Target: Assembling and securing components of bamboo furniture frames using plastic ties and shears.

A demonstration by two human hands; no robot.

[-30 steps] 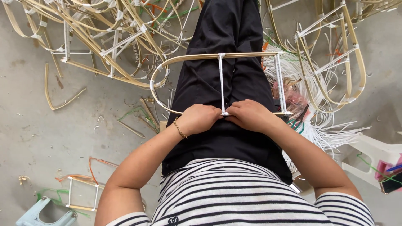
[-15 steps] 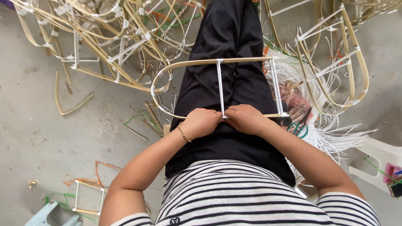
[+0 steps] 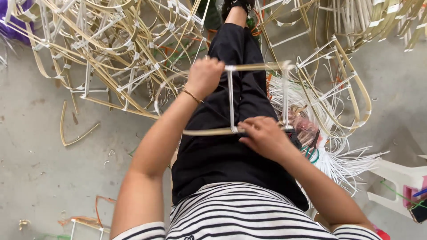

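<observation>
At far left, a loose curved strip [image 3: 76, 133] of pale cane lay on the grey concrete floor [image 3: 40, 178], apart from the rest. Above it, a large heap of finished cane frames [image 3: 111, 53] with white crossbars covered the upper left of the floor.

Moving right, the left hand [image 3: 204, 76], with a thin bracelet [image 3: 192, 95] at the wrist, was closed in a fist around the far rail of a bent cane frame [image 3: 231, 100]. The frame was held over the person's lap, above the black trousers [image 3: 222, 151], with its white uprights running from the far rail to the near rail.

The right hand [image 3: 263, 135] was on the near rail, at the foot of the middle white upright. Its fingers were curled and pinched at that joint; exactly what they pinched could not be told.

Right of the frame, a bundle of white strips [image 3: 342, 155] fanned out on the floor. More cane frames [image 3: 356, 80] lay beyond it. At the far right edge stood a white plastic stool [image 3: 396, 178].
</observation>
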